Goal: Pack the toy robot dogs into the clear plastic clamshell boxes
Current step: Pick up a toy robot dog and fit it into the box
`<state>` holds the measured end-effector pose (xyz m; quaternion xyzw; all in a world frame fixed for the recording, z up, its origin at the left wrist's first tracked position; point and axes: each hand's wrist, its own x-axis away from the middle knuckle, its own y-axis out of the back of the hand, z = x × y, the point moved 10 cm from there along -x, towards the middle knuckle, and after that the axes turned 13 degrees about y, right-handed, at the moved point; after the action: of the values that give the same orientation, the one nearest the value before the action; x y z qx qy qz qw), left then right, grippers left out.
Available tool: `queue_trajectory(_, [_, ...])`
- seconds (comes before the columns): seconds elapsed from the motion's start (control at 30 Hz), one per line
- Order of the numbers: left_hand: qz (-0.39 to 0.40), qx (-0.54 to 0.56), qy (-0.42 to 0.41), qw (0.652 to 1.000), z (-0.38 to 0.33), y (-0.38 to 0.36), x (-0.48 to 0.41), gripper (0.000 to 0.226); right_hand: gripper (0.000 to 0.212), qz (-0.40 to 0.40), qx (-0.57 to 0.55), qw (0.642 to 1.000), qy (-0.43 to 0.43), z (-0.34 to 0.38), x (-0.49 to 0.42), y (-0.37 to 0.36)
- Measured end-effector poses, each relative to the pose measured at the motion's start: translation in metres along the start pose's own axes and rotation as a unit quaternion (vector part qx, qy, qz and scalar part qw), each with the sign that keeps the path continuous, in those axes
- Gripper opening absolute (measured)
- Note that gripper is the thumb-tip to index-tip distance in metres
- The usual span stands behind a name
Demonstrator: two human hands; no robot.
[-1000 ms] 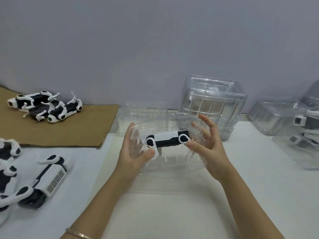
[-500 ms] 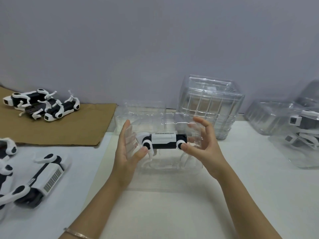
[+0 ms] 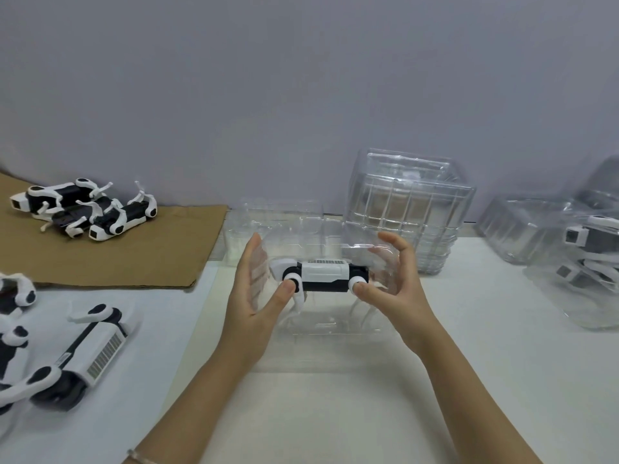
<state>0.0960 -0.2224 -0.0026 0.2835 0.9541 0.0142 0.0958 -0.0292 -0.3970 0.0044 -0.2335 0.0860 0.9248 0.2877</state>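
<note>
A black and white toy robot dog (image 3: 323, 274) lies level inside a clear plastic clamshell box (image 3: 331, 324) at the table's middle. The box's lid (image 3: 278, 222) stands open behind it. My left hand (image 3: 254, 306) holds the box's left end, with the thumb on the front wall over the dog's hip joint and the fingers showing through the plastic. At the box's right end my right hand (image 3: 402, 296) grips in the same way, its thumb on the other joint and its fingers curled over the top.
A stack of empty clamshells (image 3: 408, 209) stands just behind my right hand. Boxes with packed dogs (image 3: 576, 256) sit at the far right. Loose dogs (image 3: 90, 353) lie at the near left, and more dogs (image 3: 87, 209) rest on brown cardboard (image 3: 117, 259).
The dog was tilted and now lies level in the box. My right fingers have curled further over the box's end. Both thumbs stay on the joints.
</note>
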Motion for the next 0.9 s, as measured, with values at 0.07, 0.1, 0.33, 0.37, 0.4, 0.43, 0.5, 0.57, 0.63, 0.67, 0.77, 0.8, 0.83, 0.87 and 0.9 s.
queue_trajectory(0.07, [0.005,-0.002,0.0,1.0,-0.001,0.0,0.001,0.078,0.077,0.017,-0.006,1.0,0.009,0.004,0.0,-0.005])
queue_trajectory(0.1, [0.006,-0.004,0.003,1.0,-0.001,0.0,0.001,0.082,0.08,0.024,-0.003,1.0,0.014,0.007,0.001,-0.008])
queue_trajectory(0.33, [-0.009,-0.01,0.047,0.999,0.007,0.003,0.001,0.071,0.082,0.012,0.012,1.0,0.0,0.002,0.001,-0.008])
queue_trajectory(0.37, [-0.011,-0.007,0.052,0.999,0.006,0.003,0.0,0.067,0.081,0.01,0.015,1.0,-0.006,0.001,0.001,-0.007])
queue_trajectory(0.4, [-0.01,-0.002,0.057,0.998,0.006,0.002,-0.001,0.067,0.08,0.011,0.019,1.0,-0.012,0.0,0.0,-0.007])
queue_trajectory(0.43, [-0.005,0.003,0.064,0.998,0.006,0.002,-0.001,0.071,0.078,0.014,0.025,0.999,-0.019,0.0,0.001,-0.007])
queue_trajectory(0.5, [0.006,-0.001,0.079,0.997,0.002,0.0,-0.003,0.079,0.073,0.022,0.033,0.999,-0.034,0.0,0.0,-0.009])
queue_trajectory(0.57, [0.015,-0.009,0.091,0.996,-0.003,-0.001,-0.005,0.084,0.069,0.021,0.035,0.998,-0.05,0.001,0.0,-0.007])
queue_trajectory(0.63, [0.017,-0.02,0.11,0.994,-0.006,0.0,-0.007,0.088,0.067,0.035,0.049,0.994,-0.091,0.0,0.0,-0.003])
queue_trajectory(0.67, [0.02,-0.029,0.126,0.991,-0.005,0.001,-0.009,0.089,0.07,0.055,0.057,0.989,-0.125,-0.003,0.003,-0.001])
queue_trajectory(0.77, [0.069,-0.031,0.201,0.977,0.01,-0.002,-0.011,0.071,0.071,0.102,0.078,0.965,-0.228,-0.014,0.017,0.009])
queue_trajectory(0.8, [0.101,-0.02,0.233,0.967,0.017,-0.006,-0.008,0.064,0.068,0.107,0.097,0.957,-0.252,-0.015,0.023,0.013])
queue_trajectory(0.83, [0.131,-0.011,0.26,0.957,0.023,-0.012,-0.004,0.058,0.066,0.108,0.119,0.948,-0.275,-0.017,0.028,0.017])
queue_trajectory(0.87, [0.151,-0.009,0.274,0.95,0.027,-0.015,-0.001,0.055,0.07,0.106,0.148,0.938,-0.295,-0.018,0.032,0.022])
queue_trajectory(0.9, [0.156,-0.014,0.272,0.949,0.029,-0.017,-0.001,0.052,0.074,0.105,0.197,0.925,-0.306,-0.019,0.035,0.029])
